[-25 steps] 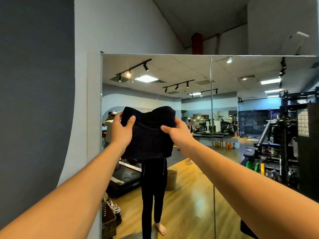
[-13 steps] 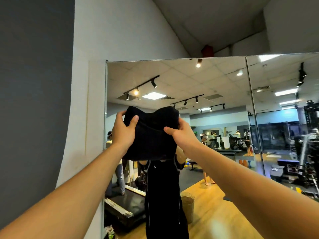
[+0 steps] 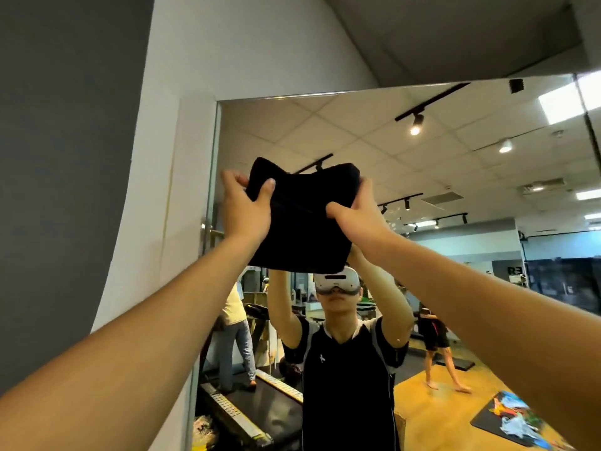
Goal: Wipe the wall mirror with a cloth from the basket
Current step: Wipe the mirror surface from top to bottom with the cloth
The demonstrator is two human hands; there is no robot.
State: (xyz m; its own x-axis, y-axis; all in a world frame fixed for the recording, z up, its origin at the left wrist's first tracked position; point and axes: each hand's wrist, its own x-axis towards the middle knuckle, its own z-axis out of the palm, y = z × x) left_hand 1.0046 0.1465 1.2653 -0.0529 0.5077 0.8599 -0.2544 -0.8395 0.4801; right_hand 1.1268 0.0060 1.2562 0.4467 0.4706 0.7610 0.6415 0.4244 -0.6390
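Observation:
A folded black cloth (image 3: 302, 219) is held up in front of the wall mirror (image 3: 455, 177), near its upper left part. My left hand (image 3: 245, 206) grips the cloth's left edge, thumb in front. My right hand (image 3: 356, 214) grips its right edge. Both arms reach up and forward. Whether the cloth touches the glass I cannot tell. The basket is out of view.
The mirror's left edge (image 3: 213, 190) meets a white wall panel (image 3: 182, 164), with a dark grey wall (image 3: 65, 157) further left. The glass reflects a person with raised arms, treadmills, other people, a wooden floor and ceiling lights.
Both hands have lifted the cloth higher toward the mirror's top, and my view has tilted upward. The grip on the cloth is unchanged.

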